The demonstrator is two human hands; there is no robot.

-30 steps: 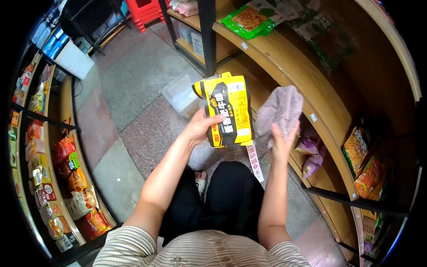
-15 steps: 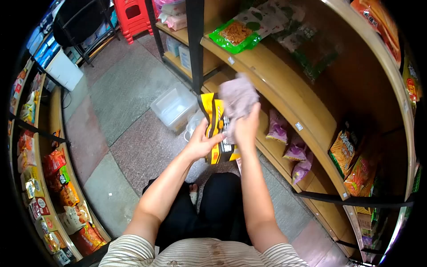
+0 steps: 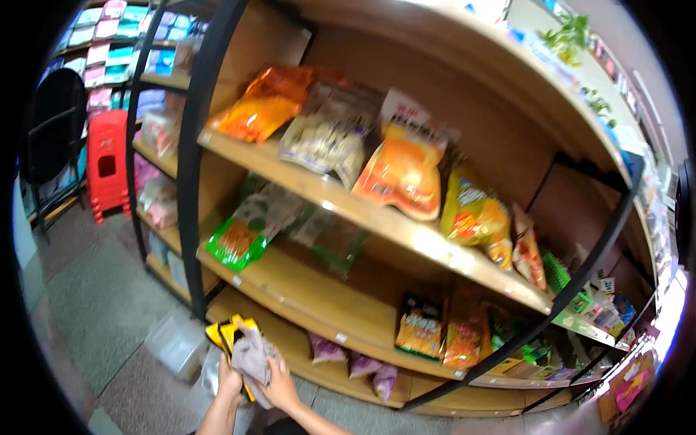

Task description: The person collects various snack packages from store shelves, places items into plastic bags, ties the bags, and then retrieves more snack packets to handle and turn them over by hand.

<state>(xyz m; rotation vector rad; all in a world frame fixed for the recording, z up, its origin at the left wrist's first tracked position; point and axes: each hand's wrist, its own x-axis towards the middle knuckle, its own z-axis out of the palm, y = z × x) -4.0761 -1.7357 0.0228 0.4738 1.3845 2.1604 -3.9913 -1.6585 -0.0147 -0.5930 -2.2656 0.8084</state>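
My left hand (image 3: pixel 229 380) is closed on a yellow and black packaged snack bag (image 3: pixel 225 333), low in the view. In my right hand (image 3: pixel 283 388) is a greyish-pink cloth (image 3: pixel 252 360), bunched up and lying against the front of the bag. The cloth covers much of the bag, so its print cannot be read. Both hands are close together in front of the lower shelves. Purple packets (image 3: pixel 326 349) lie on the low shelf just right of them.
A clear plastic tub (image 3: pixel 176 346) stands on the floor left of my hands. Above are wooden shelves (image 3: pixel 304 296) with an orange bag (image 3: pixel 401 177), a green-edged packet (image 3: pixel 237 243) and other snacks. A black post (image 3: pixel 194 159) rises at the left, with a red stool (image 3: pixel 109 165) beyond.
The view has swung up and to the right, showing the upper shelves. My hands now appear lower and further left. Bag and cloth are still held, with the cloth against the bag.
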